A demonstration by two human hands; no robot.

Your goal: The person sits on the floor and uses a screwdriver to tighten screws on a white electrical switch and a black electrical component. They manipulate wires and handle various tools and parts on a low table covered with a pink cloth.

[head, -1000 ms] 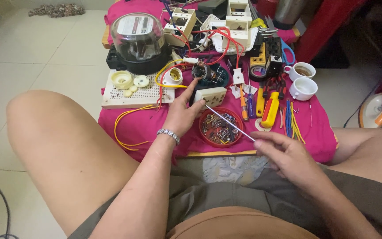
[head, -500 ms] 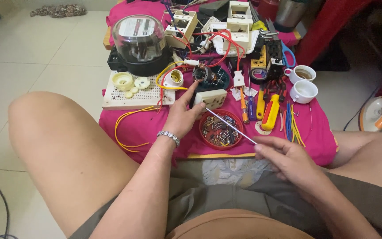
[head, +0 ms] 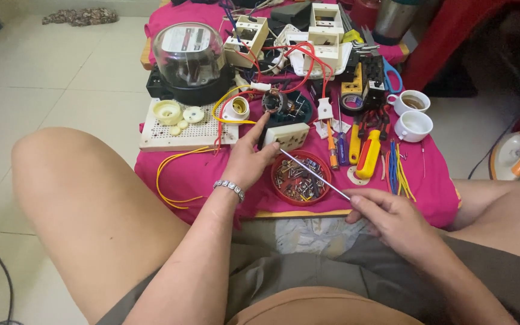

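Note:
My left hand (head: 247,161) grips a cream wall socket (head: 287,136) that rests on the pink cloth (head: 206,171). My right hand (head: 389,216) pinches the handle end of a thin metal screwdriver (head: 315,174), and its tip touches the socket's front edge. Just under the shaft sits a round red dish of screws (head: 300,179). A bracelet circles my left wrist.
On the cloth lie a domed electric meter (head: 189,57), a white perforated board (head: 183,127) with cream fittings, yellow and red wires, screwdrivers and pliers (head: 363,147), and two white cups (head: 412,114). My bare knees flank the low table. Tiled floor to the left.
My left hand has stayed on the socket. My right hand has shifted slightly with the screwdriver, its tip kept at the socket.

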